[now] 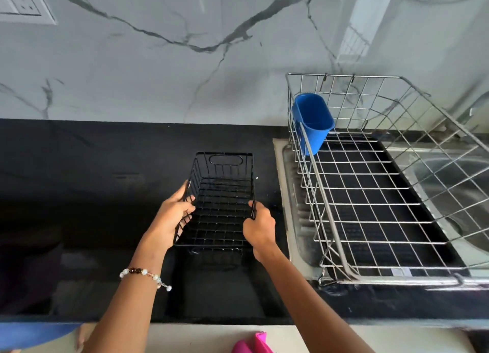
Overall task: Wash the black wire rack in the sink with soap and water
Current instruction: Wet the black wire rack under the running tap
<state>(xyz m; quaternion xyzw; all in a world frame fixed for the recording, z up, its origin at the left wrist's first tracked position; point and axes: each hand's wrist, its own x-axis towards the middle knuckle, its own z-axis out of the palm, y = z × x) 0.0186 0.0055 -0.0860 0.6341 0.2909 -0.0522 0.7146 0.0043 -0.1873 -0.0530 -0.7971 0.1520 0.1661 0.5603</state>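
The black wire rack is a small rectangular basket with an oval handle cut-out at its far end; it sits on the black countertop left of the sink. My left hand grips its left rim with fingers curled over the wire. My right hand grips the right rim near the front corner. The steel sink lies to the right, partly under a drying rack. No tap, soap or running water is visible.
A large steel wire drying rack stands on a black tray over the sink's drainboard, with a blue plastic cutlery cup hung on its left corner. A marble wall rises behind, with a socket plate top left.
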